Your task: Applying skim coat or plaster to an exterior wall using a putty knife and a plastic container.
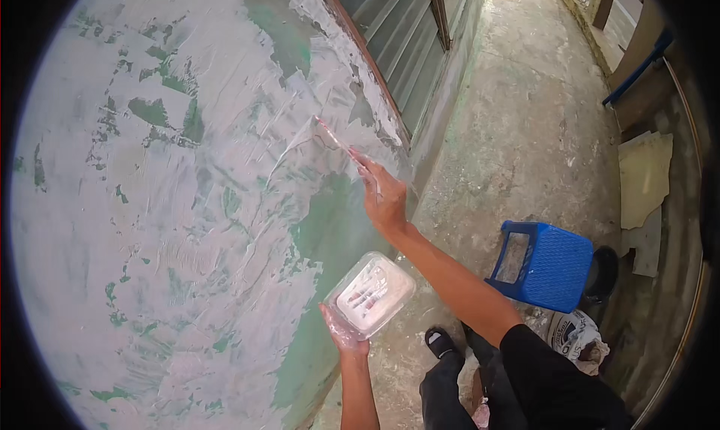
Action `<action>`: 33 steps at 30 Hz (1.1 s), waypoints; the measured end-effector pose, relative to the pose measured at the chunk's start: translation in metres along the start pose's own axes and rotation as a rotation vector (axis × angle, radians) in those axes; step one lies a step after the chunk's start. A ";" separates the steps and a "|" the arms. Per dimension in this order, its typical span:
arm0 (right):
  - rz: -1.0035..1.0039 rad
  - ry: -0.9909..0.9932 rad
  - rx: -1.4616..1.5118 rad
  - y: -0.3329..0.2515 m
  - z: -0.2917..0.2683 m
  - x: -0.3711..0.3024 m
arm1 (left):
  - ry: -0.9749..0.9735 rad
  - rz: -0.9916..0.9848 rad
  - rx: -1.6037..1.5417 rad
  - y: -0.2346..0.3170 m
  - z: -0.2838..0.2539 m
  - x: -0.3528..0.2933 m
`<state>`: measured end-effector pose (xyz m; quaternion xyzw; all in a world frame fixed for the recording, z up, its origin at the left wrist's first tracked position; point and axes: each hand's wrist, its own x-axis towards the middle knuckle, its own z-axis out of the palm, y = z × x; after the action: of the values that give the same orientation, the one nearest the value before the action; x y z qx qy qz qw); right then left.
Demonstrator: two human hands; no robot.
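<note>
1 clear tub (342,281) of white paste (375,289) is held near by the left hand (345,334); farther off, the right hand (385,195) grips a thin flat tool (333,134) at the patchy wall (172,227) on the left.

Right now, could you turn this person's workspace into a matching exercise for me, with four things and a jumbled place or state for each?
1. clear tub
2. stool
3. thin tool
4. slatted window

A. near the picture's top edge
B. held in the right hand
C. blue, on the floor
D. in the left hand, with white paste inside

Pairs: 1-D, 2-C, 3-B, 4-A
</note>
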<state>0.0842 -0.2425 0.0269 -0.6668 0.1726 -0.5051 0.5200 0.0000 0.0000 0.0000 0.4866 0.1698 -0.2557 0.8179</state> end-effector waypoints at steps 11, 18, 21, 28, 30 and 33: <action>-0.191 -0.093 0.046 -0.015 0.010 -0.054 | 0.166 -0.034 0.083 -0.011 -0.059 -0.022; -0.170 -0.017 -0.053 -0.013 0.037 -0.016 | 0.143 -0.083 0.122 -0.013 -0.050 -0.020; -0.204 0.032 -0.071 -0.018 0.049 -0.040 | 0.141 -0.074 0.130 -0.012 -0.048 -0.017; -0.141 -0.029 0.012 -0.007 0.008 -0.035 | 0.112 -0.091 0.152 -0.009 -0.045 -0.011; -0.104 0.067 -0.023 0.001 0.005 -0.018 | 0.110 -0.115 0.161 -0.012 -0.042 -0.010; -0.069 0.005 -0.030 0.008 0.030 -0.016 | 0.086 -0.128 0.152 -0.014 -0.050 -0.003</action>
<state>0.1057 -0.2183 0.0135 -0.6787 0.1584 -0.5220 0.4917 -0.0118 0.0392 -0.0313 0.5458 0.2155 -0.2982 0.7528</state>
